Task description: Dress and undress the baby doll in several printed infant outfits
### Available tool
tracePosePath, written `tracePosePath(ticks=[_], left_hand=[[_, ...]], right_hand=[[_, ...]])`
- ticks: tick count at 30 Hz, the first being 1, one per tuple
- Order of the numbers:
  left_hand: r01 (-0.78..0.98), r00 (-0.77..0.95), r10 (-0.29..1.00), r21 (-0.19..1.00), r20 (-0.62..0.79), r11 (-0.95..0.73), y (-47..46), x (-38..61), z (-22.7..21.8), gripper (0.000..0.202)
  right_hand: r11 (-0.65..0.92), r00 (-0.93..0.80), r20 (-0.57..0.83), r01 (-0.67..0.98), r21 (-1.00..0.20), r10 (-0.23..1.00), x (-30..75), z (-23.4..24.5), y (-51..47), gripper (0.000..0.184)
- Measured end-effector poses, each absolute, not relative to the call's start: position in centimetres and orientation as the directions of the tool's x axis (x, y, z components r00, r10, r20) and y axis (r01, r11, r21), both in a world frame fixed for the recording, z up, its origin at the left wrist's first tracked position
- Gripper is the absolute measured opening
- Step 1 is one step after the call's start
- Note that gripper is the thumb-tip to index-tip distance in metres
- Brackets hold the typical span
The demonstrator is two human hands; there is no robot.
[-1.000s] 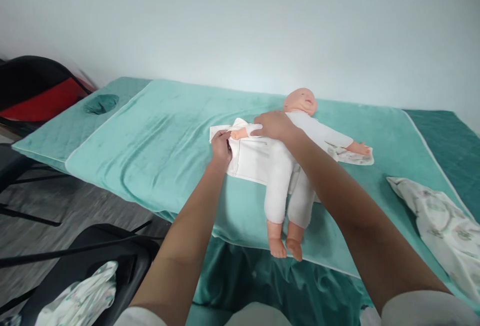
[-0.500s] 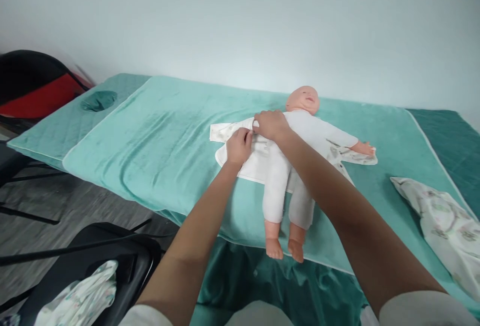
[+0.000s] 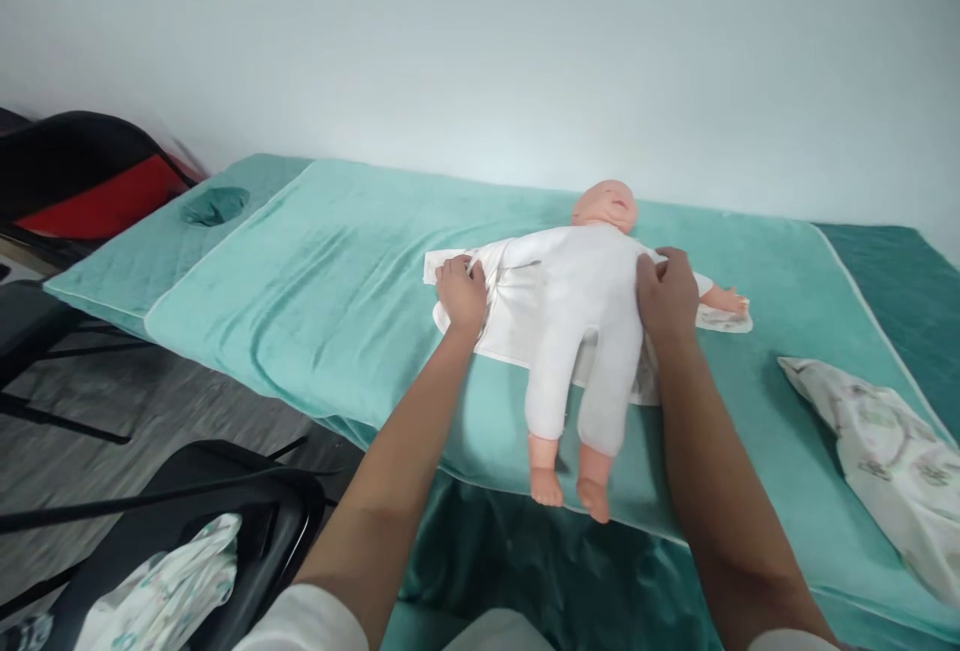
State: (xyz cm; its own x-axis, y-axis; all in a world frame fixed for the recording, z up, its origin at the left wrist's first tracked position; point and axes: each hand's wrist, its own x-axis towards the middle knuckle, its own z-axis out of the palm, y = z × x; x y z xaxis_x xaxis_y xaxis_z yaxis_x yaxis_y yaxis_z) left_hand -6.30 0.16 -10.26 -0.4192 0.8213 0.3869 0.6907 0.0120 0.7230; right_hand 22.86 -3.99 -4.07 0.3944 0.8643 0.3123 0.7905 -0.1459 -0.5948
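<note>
A baby doll [image 3: 581,306] in a white bodysuit lies on its back on a teal towel [image 3: 315,291]. Under it is spread a white garment [image 3: 510,326] with a faint print. My left hand [image 3: 460,293] is closed on the garment's fabric at the doll's arm on the left. My right hand [image 3: 666,293] rests at the doll's other side near its shoulder, fingers curled on the cloth there. The doll's bare feet [image 3: 566,489] reach the towel's front edge.
A printed cloth [image 3: 885,456] lies at the right on the towel. A black chair [image 3: 180,521] with another printed cloth [image 3: 161,596] stands at the lower left. A red and black chair [image 3: 82,186] is at the far left. A wall is behind the table.
My right hand has crossed from the doll's left arm to its right side. My left hand stayed on the garment at the left; the doll's arm there is now covered by white fabric.
</note>
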Motion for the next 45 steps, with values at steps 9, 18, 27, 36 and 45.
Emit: tracePosePath(ticks=[9, 18, 27, 36, 45], left_hand=[[0.443, -0.295, 0.873, 0.866, 0.387, -0.234, -1.1, -4.9, -7.9, 0.010], [0.031, -0.204, 0.965, 0.986, 0.167, -0.164, 1.8, 0.2, -2.6, 0.009], [0.332, 0.029, 0.992, 0.935, 0.120, -0.122, 0.3, 1.0, 1.5, 0.010], [0.320, 0.263, 0.964, 0.941, 0.025, -0.112, -3.9, 1.6, 5.5, 0.012], [0.707, 0.275, 0.934, 0.610, 0.229, -0.358, 0.4, 2.9, 0.7, 0.027]], right_hand=[[-0.037, 0.254, 0.193, 0.688, -0.725, 0.948, 24.1, -5.0, -4.9, 0.069], [0.139, 0.003, 0.151, 0.377, -0.916, 0.988, 23.5, -6.8, -3.6, 0.082], [0.106, -0.124, 0.078, 0.246, -0.963, 0.989, 23.4, -7.0, -3.4, 0.093], [0.150, -0.090, 0.129, 0.281, -0.948, 0.988, 23.4, -7.9, -3.0, 0.087], [0.192, -0.089, 0.171, 0.439, -0.878, 0.981, 23.3, -8.3, -3.0, 0.074]])
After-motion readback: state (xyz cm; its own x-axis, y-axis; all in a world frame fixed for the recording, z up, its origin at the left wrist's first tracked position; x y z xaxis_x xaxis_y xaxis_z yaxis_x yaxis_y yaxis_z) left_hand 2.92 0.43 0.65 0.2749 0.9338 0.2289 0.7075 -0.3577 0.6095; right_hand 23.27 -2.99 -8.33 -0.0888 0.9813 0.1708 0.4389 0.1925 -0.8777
